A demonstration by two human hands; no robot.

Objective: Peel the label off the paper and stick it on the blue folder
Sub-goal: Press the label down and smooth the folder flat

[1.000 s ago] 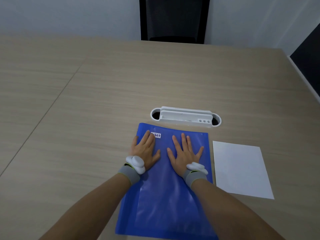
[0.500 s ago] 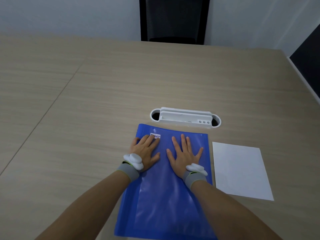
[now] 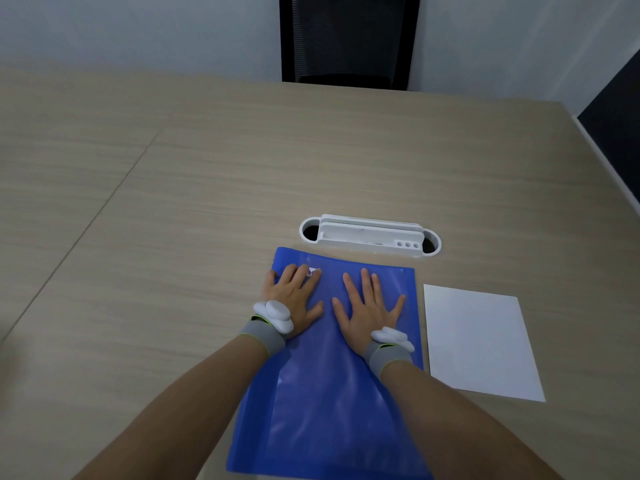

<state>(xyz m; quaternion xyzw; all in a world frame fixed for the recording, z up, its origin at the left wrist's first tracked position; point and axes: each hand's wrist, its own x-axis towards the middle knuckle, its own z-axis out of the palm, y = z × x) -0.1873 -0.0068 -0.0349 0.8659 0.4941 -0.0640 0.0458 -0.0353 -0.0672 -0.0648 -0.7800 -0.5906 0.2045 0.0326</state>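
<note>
The blue folder (image 3: 325,393) lies flat on the table in front of me. A small white label (image 3: 312,272) with handwriting sits near its top left corner. My left hand (image 3: 294,299) rests flat there with fingers spread, and its fingertips cover most of the label. To the right of it, my right hand (image 3: 367,310) lies flat with fingers apart on the folder's upper middle. The white paper (image 3: 481,341) lies on the table just right of the folder. Neither hand holds anything.
A white cable tray (image 3: 370,235) is set into the wooden table (image 3: 173,237) just beyond the folder's top edge. A black chair (image 3: 348,39) stands at the far side. The table's right edge runs along a dark wall panel.
My left hand has slid up and to the right over the label, which was fully visible a second ago. The right hand has stayed in place.
</note>
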